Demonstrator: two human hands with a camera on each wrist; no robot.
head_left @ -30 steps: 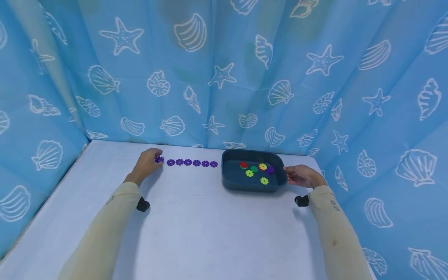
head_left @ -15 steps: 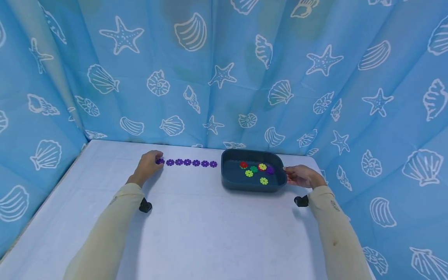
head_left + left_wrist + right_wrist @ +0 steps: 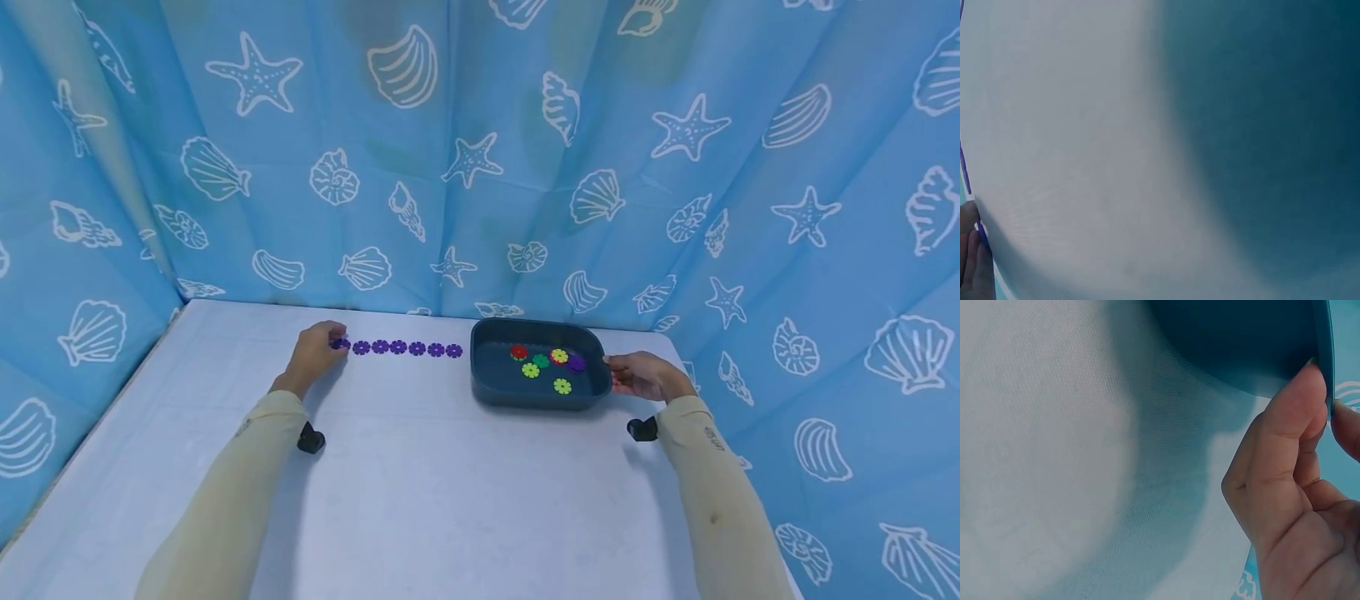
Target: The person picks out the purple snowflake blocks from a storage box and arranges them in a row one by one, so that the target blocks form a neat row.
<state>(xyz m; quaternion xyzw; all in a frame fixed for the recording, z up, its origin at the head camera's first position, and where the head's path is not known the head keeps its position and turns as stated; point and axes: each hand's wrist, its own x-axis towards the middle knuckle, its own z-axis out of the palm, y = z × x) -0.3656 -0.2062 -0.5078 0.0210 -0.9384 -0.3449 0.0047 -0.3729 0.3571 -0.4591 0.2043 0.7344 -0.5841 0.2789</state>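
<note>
White counter (image 3: 465, 500), smooth and pale. Near its far edge: dark bin (image 3: 532, 397), round-cornered, sitting flat. Left of bin, six purple discs (image 3: 398, 347) in a near-straight row.

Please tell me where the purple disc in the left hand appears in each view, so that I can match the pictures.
Head: the purple disc is left of centre, in the left hand, at the left end of the purple row.
Left wrist: low at the left edge, seen edge-on.
Right wrist: not in it.
Shared landmark: the white tabletop, in all three.
</note>
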